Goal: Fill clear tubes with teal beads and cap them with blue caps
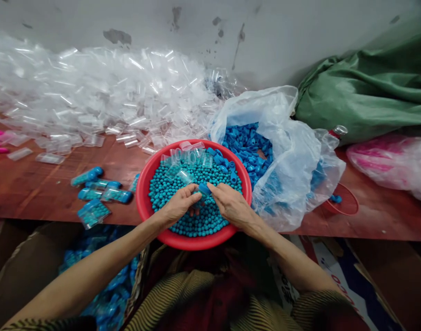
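Note:
Both hands meet over a red basin (140, 193) of teal beads (196, 226). My left hand (181, 202) is closed around a small clear container, mostly hidden by the fingers, with teal showing through it. A blue cap (204, 189) sits at the container's upper end, pinched by my right hand (229, 202); whether it is fully seated I cannot tell. Clear empty containers (185, 176) lie on the beads, just beyond my left hand. Loose blue caps (233, 171) rest on the beads at the basin's right back side.
A large heap of clear containers (103, 96) covers the table's back left. Capped, bead-filled containers (105, 188) lie left of the basin, above a box of more (110, 294). A plastic bag (282, 170) of blue caps, a small red basket (348, 200) and a green sack (355, 96) stand right.

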Demonstrator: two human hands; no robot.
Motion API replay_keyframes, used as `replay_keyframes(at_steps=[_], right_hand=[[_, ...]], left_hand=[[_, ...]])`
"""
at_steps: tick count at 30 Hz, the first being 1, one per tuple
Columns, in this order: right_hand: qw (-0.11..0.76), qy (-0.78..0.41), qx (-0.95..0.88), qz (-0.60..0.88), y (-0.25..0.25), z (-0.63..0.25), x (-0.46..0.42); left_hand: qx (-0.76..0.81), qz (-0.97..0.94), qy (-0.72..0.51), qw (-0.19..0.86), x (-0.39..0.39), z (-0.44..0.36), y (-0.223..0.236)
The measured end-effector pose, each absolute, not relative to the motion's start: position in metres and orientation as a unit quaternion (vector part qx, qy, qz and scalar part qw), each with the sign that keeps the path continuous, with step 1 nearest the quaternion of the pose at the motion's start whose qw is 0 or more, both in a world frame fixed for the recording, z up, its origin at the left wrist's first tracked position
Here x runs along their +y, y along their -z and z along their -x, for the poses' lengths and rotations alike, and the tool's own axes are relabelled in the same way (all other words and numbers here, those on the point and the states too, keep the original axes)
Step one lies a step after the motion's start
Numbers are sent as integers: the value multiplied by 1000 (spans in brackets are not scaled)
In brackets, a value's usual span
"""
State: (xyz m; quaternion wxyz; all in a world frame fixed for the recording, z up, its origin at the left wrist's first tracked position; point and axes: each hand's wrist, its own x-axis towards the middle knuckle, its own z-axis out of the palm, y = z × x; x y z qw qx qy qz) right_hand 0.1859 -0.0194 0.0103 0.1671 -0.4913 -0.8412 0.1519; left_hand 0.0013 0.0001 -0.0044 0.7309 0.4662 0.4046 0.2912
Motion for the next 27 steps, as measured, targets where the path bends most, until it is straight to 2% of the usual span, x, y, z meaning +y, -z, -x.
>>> replay_keyframes(at_steps=[6, 10, 15, 20, 27], right_hand=[[275, -213, -810, 472, -9, -189, -16], [357, -334, -703, 517, -8, -181, -16], [390, -456, -573, 558, -4, -173, -18], [391, -476, -566, 547, -8, -176, -16], [401, -372, -629, 553, -7, -173, -24]], left_hand=[[400, -489, -295, 716, -3, -6, 3], [390, -472, -304, 730, -5, -8, 1], [386, -440, -312, 748, -9, -7, -1], [382, -446, -305, 750, -9, -6, -4], [410, -406, -312, 755, -11, -12, -11]])
